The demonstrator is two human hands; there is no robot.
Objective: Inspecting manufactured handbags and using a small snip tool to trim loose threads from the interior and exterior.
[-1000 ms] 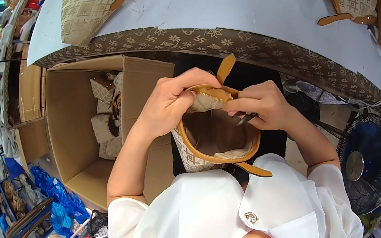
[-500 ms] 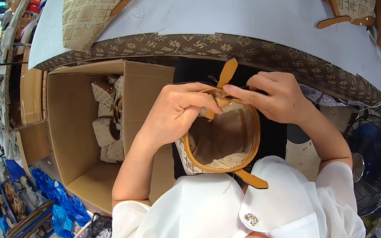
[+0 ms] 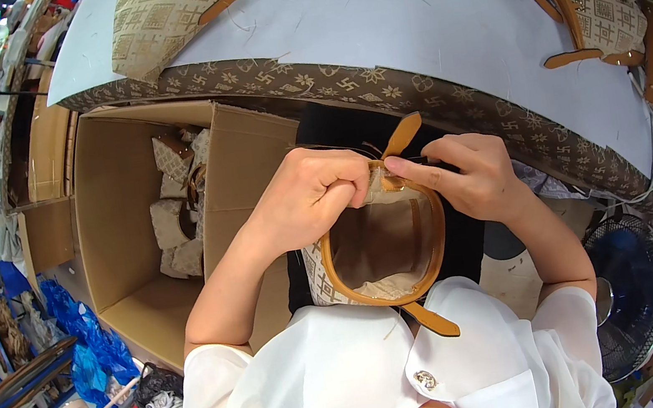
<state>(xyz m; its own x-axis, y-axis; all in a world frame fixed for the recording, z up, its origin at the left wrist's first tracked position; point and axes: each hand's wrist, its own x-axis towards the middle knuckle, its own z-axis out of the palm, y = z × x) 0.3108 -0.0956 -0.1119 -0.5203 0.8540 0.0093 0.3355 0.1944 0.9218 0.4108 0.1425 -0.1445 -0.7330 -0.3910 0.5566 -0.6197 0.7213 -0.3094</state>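
A small round-mouthed bag (image 3: pixel 319 283) in beige patterned fabric rests on my lap, its tan-edged mouth facing up and its brown lining showing. My left hand (image 3: pixel 310 198) is closed on the upper left of the rim, with curled fingers. At the upper right of the rim, my right hand (image 3: pixel 473 178) presses its index finger and thumb on the edge. Between the hands, a tan leather tab (image 3: pixel 402 134) sticks up from the rim. A second tan tab (image 3: pixel 432 320) points toward my white shirt. Something thin and dark by my right fingers is too small to make out.
A white-topped table (image 3: pixel 367 21) spans the far side, with patterned bag pieces (image 3: pixel 155 18) at left and another tan-trimmed bag piece (image 3: pixel 606 14) at right. An open cardboard box (image 3: pixel 120 235) holding similar pieces stands left. A black fan (image 3: pixel 631 293) is at right.
My left fingers have drawn back from inside the rim and curled into a tighter grip. The upper tab tilts more to the right. My right hand stays at the rim.
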